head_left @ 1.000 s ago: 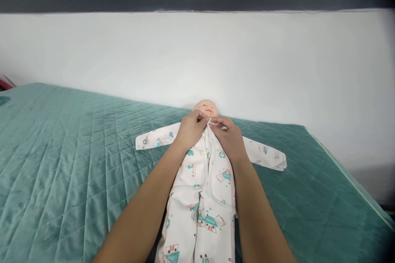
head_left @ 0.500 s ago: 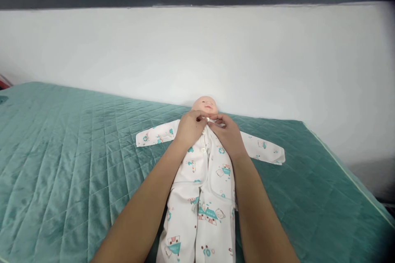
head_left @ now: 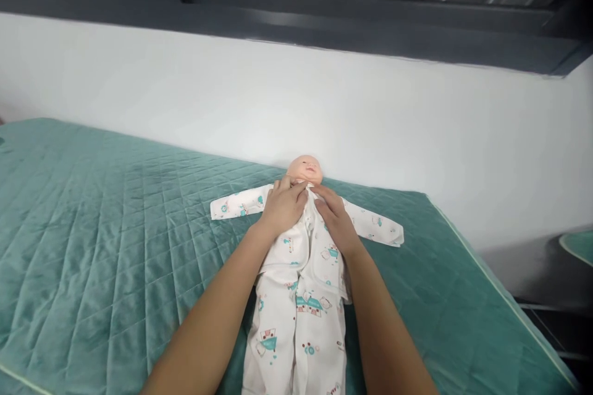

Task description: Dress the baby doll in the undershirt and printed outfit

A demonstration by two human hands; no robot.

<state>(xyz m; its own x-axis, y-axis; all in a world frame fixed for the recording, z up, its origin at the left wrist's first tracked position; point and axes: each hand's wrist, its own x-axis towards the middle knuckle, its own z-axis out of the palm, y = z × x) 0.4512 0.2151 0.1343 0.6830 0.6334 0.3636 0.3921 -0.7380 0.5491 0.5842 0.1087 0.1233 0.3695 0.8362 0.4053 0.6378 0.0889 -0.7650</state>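
Observation:
A doll (head_left: 306, 168) lies face up, dressed in a white printed jacket (head_left: 375, 225) with its sleeves spread to both sides. White printed trousers (head_left: 308, 339) cover its legs. My left hand (head_left: 283, 205) rests on the chest near the collar, fingers extended. On the other side of the front opening, my right hand (head_left: 336, 216) lies on the fabric with its fingers stretched toward the collar. Neither hand grips the cloth. The jacket's front edges meet between my hands, and my fingers partly cover the upper chest.
Green quilted bedding (head_left: 115, 228) extends under the doll to both sides. Behind its head stands a white wall (head_left: 259, 92), with a dark window frame (head_left: 324, 24) and metal bars above. Another green piece (head_left: 579, 244) shows at the right edge.
My fingers have let go of the collar edges and now lie spread on the chest. The view has tilted up, bringing the window bars into sight.

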